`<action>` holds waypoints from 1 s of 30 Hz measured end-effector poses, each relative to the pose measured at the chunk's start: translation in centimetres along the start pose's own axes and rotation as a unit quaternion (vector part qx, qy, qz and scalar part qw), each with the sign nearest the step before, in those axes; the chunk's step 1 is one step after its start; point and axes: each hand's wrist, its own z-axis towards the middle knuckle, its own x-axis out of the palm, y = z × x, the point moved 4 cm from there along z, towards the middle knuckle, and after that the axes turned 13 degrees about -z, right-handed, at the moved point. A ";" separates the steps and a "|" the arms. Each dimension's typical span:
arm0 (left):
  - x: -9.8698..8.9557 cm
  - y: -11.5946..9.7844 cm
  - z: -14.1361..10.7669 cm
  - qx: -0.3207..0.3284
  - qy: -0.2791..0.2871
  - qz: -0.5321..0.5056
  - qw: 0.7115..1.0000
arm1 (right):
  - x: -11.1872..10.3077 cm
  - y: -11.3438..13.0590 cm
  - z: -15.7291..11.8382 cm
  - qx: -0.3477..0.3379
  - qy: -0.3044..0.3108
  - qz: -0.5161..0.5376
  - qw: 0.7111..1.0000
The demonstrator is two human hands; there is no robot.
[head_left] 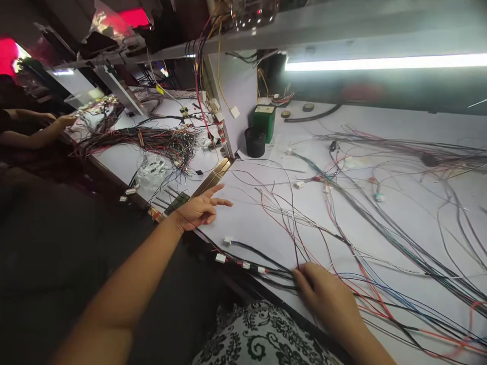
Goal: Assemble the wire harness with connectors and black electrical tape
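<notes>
My left hand (200, 209) is held out over the table's front edge by the metal strip (213, 177), some fingers stretched and spread, others partly bent. A thin dark red wire (203, 234) passes close by its palm; I cannot tell whether they touch. Near the front edge, my right hand (327, 291) is closed around a bundle of black wires (276, 272). White connectors (220, 258) tip the ends of this bundle, pointing left. One black cable beside them ends in another white connector (228, 241). The right fingertips are partly hidden beneath the hand.
Loose long wires (365, 218) spread over the white table (243, 218). A black cup (254, 142) and a green box (264, 121) stand by the upright divider. Left of it lie a large wire heap (152, 144) and a plastic bag (152, 170). Another person's arms (34, 129) are far left.
</notes>
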 end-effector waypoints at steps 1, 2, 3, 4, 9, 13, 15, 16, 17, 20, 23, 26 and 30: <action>-0.6 0.2 -0.8 -0.022 0.026 0.008 0.999 | -0.3 -0.3 0.3 0.014 0.036 0.034 0.999; -1.0 0.6 -1.5 -0.040 0.049 0.017 0.998 | -0.6 -0.7 0.6 0.027 0.070 0.074 0.994; -1.3 1.1 -2.2 -0.056 0.070 0.029 0.996 | -0.9 -0.9 0.9 0.035 0.102 0.120 0.987; -1.6 1.7 -2.7 -0.072 0.089 0.044 0.992 | -1.2 -1.2 1.0 0.039 0.129 0.166 0.977; -1.1 4.7 -5.0 -0.169 0.189 0.090 0.963 | -3.0 -3.0 0.1 0.031 0.139 0.263 0.954; 0.3 5.4 -6.8 -0.225 0.154 0.081 0.959 | -3.6 -4.3 -1.8 -0.048 0.048 0.179 0.982; 0.7 5.7 -7.4 -0.247 0.105 0.052 0.962 | -3.4 -4.3 -2.8 -0.115 0.019 0.135 0.984; 0.8 5.7 -7.5 -0.249 0.077 0.029 0.965 | -3.2 -4.1 -3.2 -0.141 0.007 0.121 0.983; 0.7 5.8 -7.4 -0.243 0.049 0.003 0.969 | -3.0 -3.9 -3.5 -0.159 -0.006 0.109 0.981; 0.2 5.5 -6.5 -0.170 -0.029 -0.065 0.983 | -2.0 -3.4 -3.8 -0.178 -0.055 0.064 0.980; -0.2 4.6 -5.4 -0.093 -0.072 -0.063 0.991 | -1.0 -3.1 -3.7 -0.171 -0.094 0.009 0.981; -0.8 3.9 -4.5 -0.048 -0.125 0.030 0.990 | -0.3 -3.1 -3.4 -0.154 -0.110 -0.017 0.982; -3.0 4.3 -4.1 -0.051 -0.228 0.032 0.972 | 0.0 -2.9 -3.3 -0.154 -0.128 -0.033 0.979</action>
